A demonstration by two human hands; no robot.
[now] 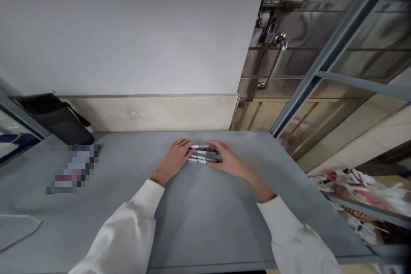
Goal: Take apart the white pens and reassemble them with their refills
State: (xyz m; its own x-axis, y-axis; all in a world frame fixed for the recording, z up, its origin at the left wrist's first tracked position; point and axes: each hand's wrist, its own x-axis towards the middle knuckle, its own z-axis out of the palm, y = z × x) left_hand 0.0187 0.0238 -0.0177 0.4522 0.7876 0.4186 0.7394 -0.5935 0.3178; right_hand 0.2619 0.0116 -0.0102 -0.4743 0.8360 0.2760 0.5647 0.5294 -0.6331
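Several marker pens, white and grey with dark ends, lie side by side on the grey table. They run roughly left to right. My left hand curls over their left ends, hiding those tips. At the other side my right hand cups the right ends, its thumb on the near side and its fingers on the far side. Both hands touch the bundle between them, low against the tabletop. One pen shows a reddish part close to my right fingertips.
A black pouch with a strap leans at the back left, beside a pixelated flat object. A white cable lies at the left. Metal posts rise at the right, near shelves of bagged goods. Behind is a wall.
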